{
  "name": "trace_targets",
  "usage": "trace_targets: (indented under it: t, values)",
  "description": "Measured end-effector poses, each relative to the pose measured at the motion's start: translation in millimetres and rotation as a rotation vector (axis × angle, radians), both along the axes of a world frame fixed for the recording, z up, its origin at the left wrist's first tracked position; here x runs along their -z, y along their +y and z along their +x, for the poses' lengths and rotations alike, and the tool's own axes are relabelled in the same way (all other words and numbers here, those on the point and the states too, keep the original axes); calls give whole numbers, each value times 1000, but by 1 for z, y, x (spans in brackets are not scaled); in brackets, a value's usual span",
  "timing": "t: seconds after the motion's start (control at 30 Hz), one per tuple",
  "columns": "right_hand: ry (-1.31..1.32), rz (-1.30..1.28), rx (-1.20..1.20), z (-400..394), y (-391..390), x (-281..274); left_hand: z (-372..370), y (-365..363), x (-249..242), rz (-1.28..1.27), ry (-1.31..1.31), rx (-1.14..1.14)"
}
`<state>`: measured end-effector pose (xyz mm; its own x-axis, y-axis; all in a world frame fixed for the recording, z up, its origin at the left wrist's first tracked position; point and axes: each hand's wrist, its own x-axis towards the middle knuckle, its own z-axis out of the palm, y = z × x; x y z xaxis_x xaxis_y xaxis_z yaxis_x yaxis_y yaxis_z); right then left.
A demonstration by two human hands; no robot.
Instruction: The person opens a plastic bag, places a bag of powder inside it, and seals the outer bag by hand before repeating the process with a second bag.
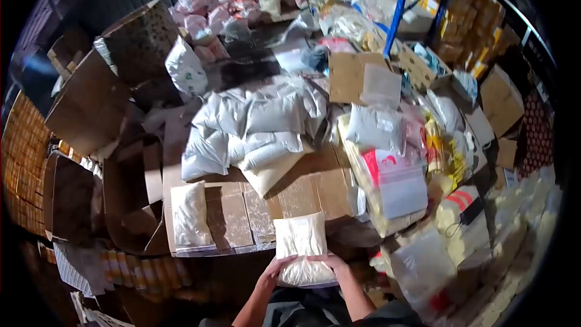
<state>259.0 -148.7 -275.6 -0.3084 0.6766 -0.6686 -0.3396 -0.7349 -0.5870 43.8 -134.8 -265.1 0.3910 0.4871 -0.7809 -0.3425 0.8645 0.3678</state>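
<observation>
A plump clear bag of pale cream powder (301, 239) is held upright in front of my body, at the near edge of the cardboard-covered table. My left hand (279, 266) grips its lower left side, fingers curled onto the front. On the lower right side my right hand (330, 261) does the same. To the left, a similar filled bag (191, 215) lies on the cardboard (290, 192). Behind the held bag rises a pile of white filled bags (254, 118), with a cream-coloured bag (272, 172) partly under them.
Open cardboard boxes (130, 197) stand at the left. On the right lie flat clear plastic bags (403, 194) and yellow-printed packaging (434, 145). A blue post (398, 9) rises at the back right. Pinkish bags (209, 9) are heaped at the far back.
</observation>
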Motion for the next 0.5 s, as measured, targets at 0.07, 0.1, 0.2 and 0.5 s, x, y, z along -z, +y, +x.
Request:
trace_targets:
  t: [0.07,0.1,0.2,0.5]
  values:
    - [-40,222,-50,-7,34,-8,-9,14,-37,141,6,-75]
    - [-59,316,-77,-9,43,-19,-16,21,-48,197,15,-114]
    - [114,443,-158,-21,114,-138,-28,62,-170,573,209,-144]
    - [447,711,200,-25,142,-325,-107,38,-341,982,-290,-740]
